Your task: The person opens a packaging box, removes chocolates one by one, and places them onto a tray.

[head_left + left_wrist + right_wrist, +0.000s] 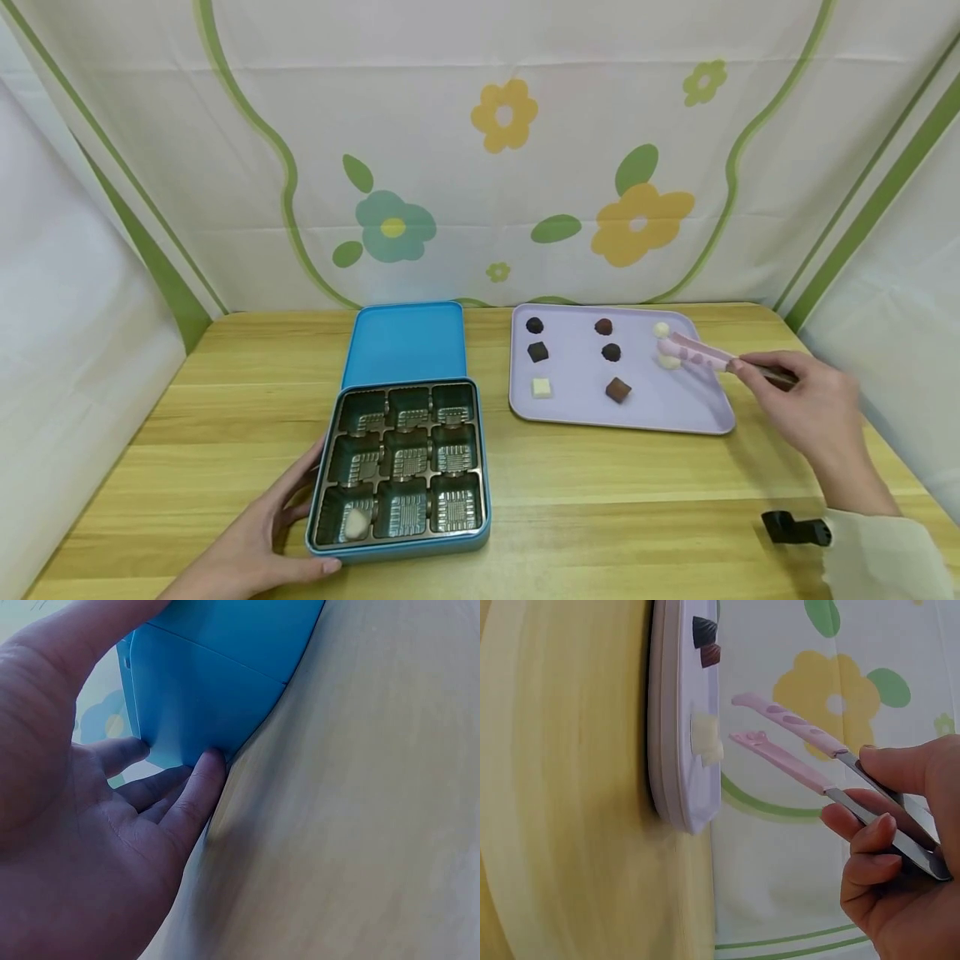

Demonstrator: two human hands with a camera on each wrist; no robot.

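My right hand (813, 404) holds tongs (787, 754) with pink tips and metal handles, thumb on one side and fingers on the other. The tips stand apart with nothing between them, close to white chocolates (661, 330) at the right end of a lilac tray (667, 412). By the front left corner of a blue tin (420, 547) is my left hand (251, 542), its thumb at the front and its fairly straight fingertips touching the side wall. A brown insert divides the tin into several compartments. One white piece (357, 524) lies in the front left compartment.
Left on the tray are dark chocolates (537, 352) and a white square (541, 387); brown ones (618, 390) lie mid-tray. A blue lid (405, 342) lies behind the tin. A flowered cloth (450, 108) backs the wooden table (570, 508). Beside my right sleeve is a black piece (797, 530).
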